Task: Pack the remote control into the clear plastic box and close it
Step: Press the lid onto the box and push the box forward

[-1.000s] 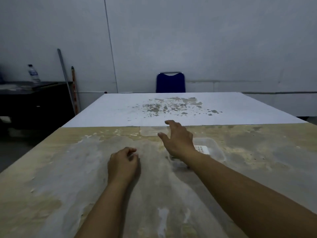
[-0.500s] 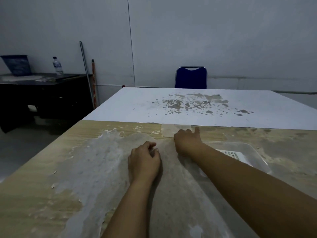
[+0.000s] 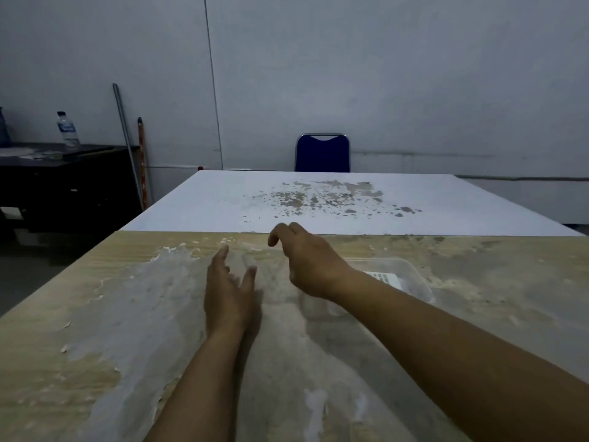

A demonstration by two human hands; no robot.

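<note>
Reaching across the worn table point(image 3: 95, 330), the left hand point(image 3: 228, 291) lies nearest, fingers loosely spread and grasping nothing. Just beyond it the right hand point(image 3: 306, 260) hovers with fingers curled down; whether it pinches a clear lid I cannot tell. Behind the right wrist sits the clear plastic box point(image 3: 411, 275), and the remote control point(image 3: 384, 278) already lies inside it. The box looks light, thin and slippery, likely to skid, so steady its rim while pressing the lid at the corners. Farther off stands a blue chair point(image 3: 322, 153).
</note>
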